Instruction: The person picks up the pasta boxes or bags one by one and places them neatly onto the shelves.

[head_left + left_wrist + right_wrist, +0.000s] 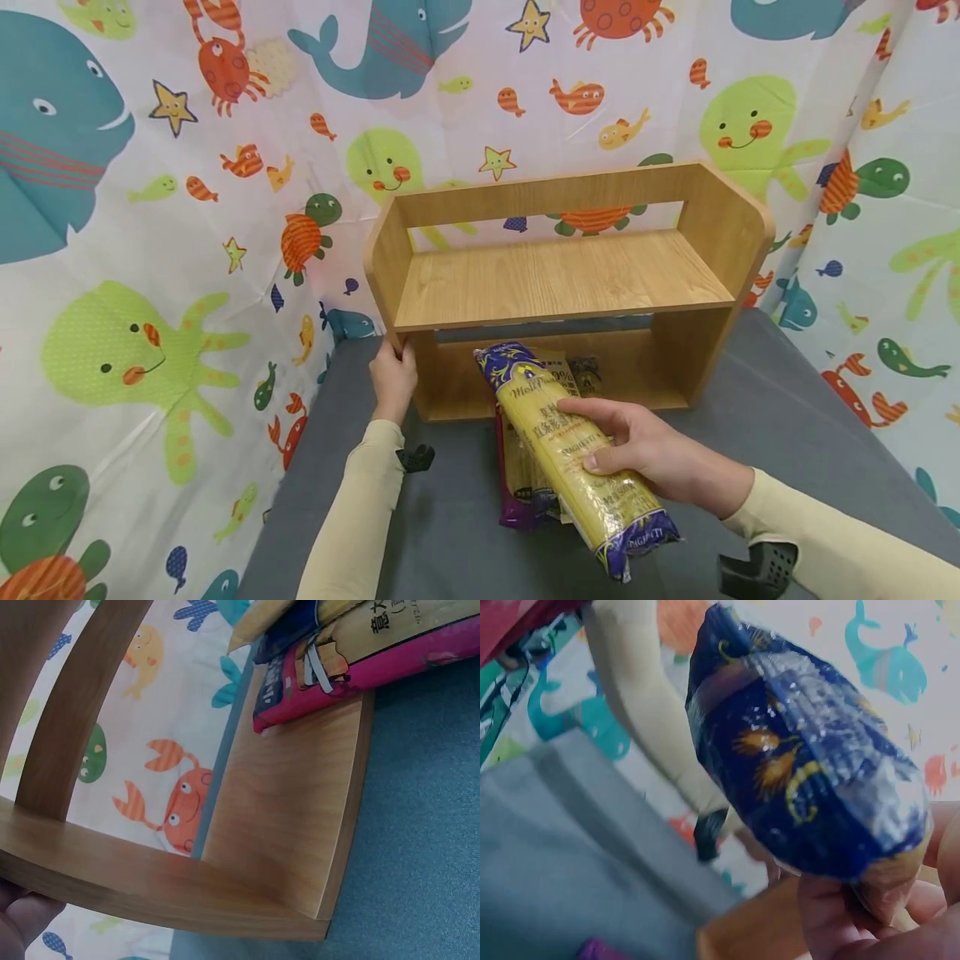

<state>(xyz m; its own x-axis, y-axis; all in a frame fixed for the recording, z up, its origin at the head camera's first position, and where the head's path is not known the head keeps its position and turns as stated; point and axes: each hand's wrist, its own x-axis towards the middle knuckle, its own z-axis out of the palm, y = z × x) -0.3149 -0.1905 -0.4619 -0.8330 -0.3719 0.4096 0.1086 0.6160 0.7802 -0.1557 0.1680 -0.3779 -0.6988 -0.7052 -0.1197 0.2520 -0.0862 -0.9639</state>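
My right hand (645,450) grips a yellow and blue spaghetti packet (570,450), thumb on its front face. The packet slants, its top end near the shelf opening. The right wrist view shows its shiny blue end (802,750) close up, with fingers (832,919) underneath. My left hand (393,379) grips the left side panel of the wooden shelf (555,283); in the left wrist view its thumb (34,922) lies at the wood's edge. Behind the held packet, other packets, one with a pink edge (315,705), lie partly in the lower compartment and are partly hidden.
The shelf's upper board (540,275) has raised sides and a back rail. A grey cloth (450,517) covers the table beneath. Curtains printed with sea animals (187,275) hang close behind and on both sides.
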